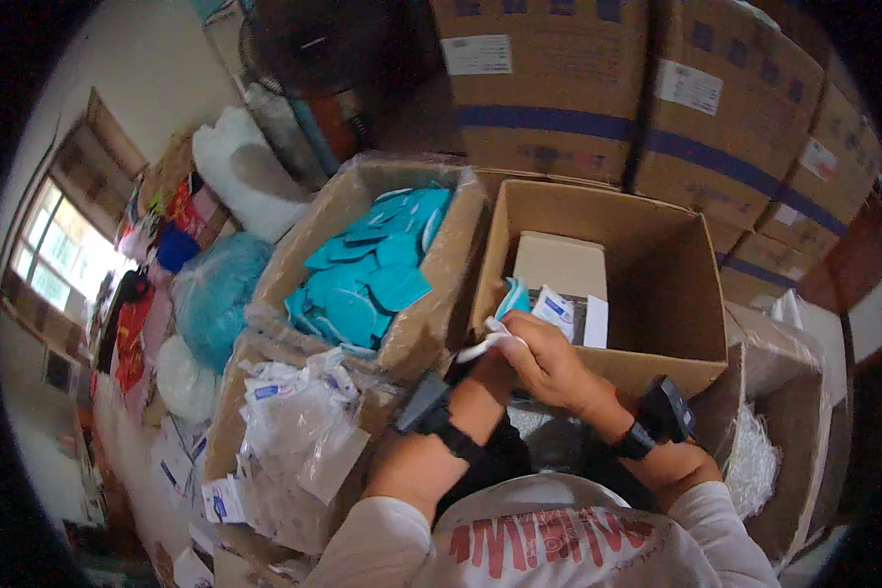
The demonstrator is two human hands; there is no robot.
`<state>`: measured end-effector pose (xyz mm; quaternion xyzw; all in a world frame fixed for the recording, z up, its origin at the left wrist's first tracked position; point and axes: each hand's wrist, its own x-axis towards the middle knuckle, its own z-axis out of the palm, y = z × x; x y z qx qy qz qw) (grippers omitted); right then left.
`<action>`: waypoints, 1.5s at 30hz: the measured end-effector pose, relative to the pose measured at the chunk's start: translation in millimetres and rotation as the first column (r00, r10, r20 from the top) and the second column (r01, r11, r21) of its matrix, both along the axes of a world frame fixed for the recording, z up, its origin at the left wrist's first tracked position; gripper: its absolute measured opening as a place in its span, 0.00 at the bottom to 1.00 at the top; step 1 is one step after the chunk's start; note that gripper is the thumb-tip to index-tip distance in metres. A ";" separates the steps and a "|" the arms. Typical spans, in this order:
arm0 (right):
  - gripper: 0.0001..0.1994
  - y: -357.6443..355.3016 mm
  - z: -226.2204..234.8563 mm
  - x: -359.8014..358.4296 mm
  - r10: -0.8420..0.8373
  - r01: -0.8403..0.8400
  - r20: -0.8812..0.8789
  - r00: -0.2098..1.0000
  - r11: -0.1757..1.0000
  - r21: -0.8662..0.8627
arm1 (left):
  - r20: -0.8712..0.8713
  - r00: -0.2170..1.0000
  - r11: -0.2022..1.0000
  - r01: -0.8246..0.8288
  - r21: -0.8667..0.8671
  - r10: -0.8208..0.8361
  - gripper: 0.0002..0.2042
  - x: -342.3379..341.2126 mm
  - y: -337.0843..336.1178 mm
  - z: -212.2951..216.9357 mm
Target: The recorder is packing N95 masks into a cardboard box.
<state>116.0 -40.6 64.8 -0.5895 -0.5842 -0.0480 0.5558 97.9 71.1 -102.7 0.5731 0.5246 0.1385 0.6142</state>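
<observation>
My two hands meet at the near left corner of an open cardboard box (657,338). My right hand (549,361) is closed, thumb and fingers pressed together around white straps (482,345). The upper part of a teal face mask (513,297) pokes up just beyond the knuckles. My left hand (501,365) is closed under and beside the right one, partly hidden by it, at the same bundle. Inside the box, next to my fingers, are a white packet (555,310) with blue print, a white card (596,321) and a pale carton (561,263).
A plastic-lined carton (439,292) of teal masks (367,269) stands left. Nearer, another carton holds clear bags (299,421). White cord (752,465) lies in a box at right. Stacked cartons (549,98) wall off the back, beside a black fan (309,44).
</observation>
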 end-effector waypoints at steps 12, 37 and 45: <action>0.12 -13.6 22.6 -24.8 0.109 -0.195 -0.336 0.936 0.952 -0.235 | -0.028 0.994 0.958 -0.109 -0.266 0.105 0.33 -32.7 -11.4 -78.2; 0.13 -507.8 -134.4 106.1 -0.809 0.268 0.502 0.307 -0.433 -0.861 | 0.427 0.838 0.922 -0.386 0.024 0.340 0.40 66.2 403.3 54.7; 0.14 -411.1 -145.9 178.7 -0.783 0.529 0.279 0.556 0.075 -0.845 | -0.819 0.517 0.146 0.856 0.496 -0.248 0.44 -12.5 282.4 14.9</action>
